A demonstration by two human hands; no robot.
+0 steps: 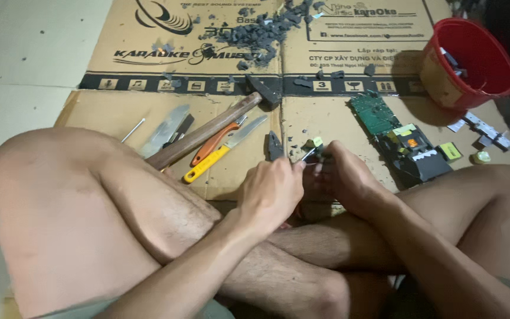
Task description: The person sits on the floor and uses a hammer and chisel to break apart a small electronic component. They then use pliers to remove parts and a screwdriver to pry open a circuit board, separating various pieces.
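Note:
I sit cross-legged on flattened cardboard (326, 121). My left hand (270, 192) is closed around the handle of a thin metal tool whose tip (309, 153) points up and to the right. My right hand (343, 174) pinches a small yellowish component (314, 142) right at that tip. The two hands almost touch above my crossed shins. A dark plier head (274, 145) lies on the cardboard just left of the tool tip.
A wooden-handled hammer (208, 131), two yellow-and-orange-handled blades (219, 149) and flat metal blades (163, 131) lie to the left. A green circuit board with dark parts (398, 133) sits to the right, beside a red bucket (470, 62). Grey broken bits (261, 32) are heaped at the top.

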